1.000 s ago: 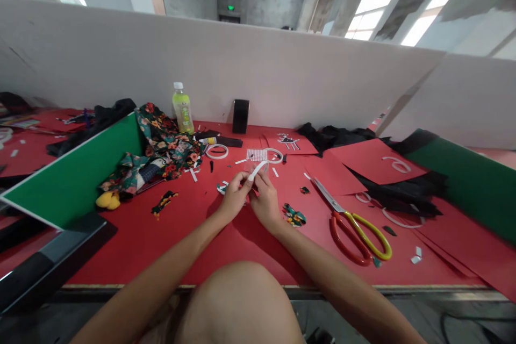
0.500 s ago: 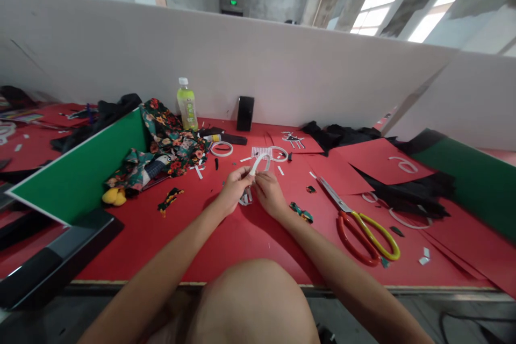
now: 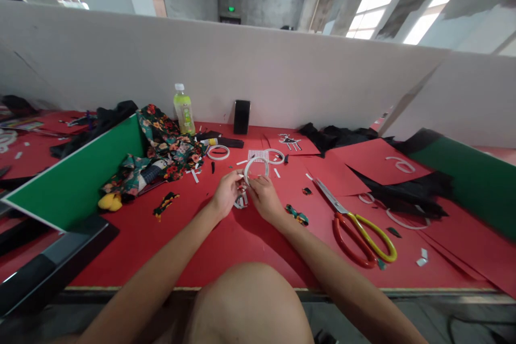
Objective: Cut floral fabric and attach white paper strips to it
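Observation:
A narrow roll of white tape [image 3: 246, 170] stands on edge between my two hands above the red tabletop. My left hand [image 3: 227, 193] pinches at its left side with fingertips closed. Curled against the lower part of the ring is my right hand [image 3: 263, 196], its fingers hiding the exact contact. Under the hands lie white strips, partly covered, which I cannot make out well. A small patterned cloth bow [image 3: 297, 215] rests just right of my right wrist. Behind the roll are a sheet of small dots [image 3: 258, 155] and another tape roll [image 3: 281, 160].
Large scissors [image 3: 357, 231] with red and yellow handles lie open at right. Floral fabric [image 3: 173, 156] is heaped at left by a green board [image 3: 76, 177]. A drink bottle [image 3: 184, 110] and a phone [image 3: 242, 117] stand along the white partition [image 3: 226, 59].
The tape roll has turned so its round opening faces me more. Both hands stay on it and sit slightly further left in view, as the whole scene has shifted a little.

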A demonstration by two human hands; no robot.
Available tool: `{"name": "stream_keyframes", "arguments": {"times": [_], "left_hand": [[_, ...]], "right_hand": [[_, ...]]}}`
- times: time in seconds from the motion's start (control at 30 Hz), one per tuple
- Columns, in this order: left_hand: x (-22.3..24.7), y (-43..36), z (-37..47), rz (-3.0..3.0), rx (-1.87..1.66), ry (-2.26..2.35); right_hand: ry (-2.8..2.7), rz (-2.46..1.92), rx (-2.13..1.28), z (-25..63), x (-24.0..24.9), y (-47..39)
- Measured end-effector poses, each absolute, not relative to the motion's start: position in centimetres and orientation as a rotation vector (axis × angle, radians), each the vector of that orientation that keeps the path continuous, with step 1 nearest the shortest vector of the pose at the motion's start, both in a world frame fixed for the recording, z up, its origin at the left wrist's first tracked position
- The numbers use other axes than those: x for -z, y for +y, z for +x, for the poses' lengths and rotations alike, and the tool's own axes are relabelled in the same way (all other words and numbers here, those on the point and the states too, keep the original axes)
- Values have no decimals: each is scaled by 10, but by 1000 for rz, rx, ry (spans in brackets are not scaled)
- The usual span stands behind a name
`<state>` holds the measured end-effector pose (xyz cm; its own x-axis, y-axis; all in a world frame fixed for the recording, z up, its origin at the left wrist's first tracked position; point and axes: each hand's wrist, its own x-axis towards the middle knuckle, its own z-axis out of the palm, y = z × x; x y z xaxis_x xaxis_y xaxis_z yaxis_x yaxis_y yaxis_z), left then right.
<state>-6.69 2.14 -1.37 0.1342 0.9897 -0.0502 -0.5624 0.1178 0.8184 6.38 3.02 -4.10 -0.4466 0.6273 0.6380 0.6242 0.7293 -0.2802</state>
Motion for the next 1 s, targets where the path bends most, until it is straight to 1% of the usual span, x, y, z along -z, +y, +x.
{"name": "stream_keyframes", "arguments": {"times": [0.1, 0.33, 0.73, 1.0], "left_hand": [[14, 21, -66, 735, -1295, 734], [16, 21, -63, 709, -1311, 762], [24, 20, -61, 760, -1279, 823], [29, 19, -59, 796, -1366, 850]], "right_hand": [[-2185, -956, -56, 64, 41, 29], [-2213, -959, -22, 64, 40, 28], [-2234, -960, -101, 68, 45, 29], [-2230, -939, -77, 65, 46, 30]]}}
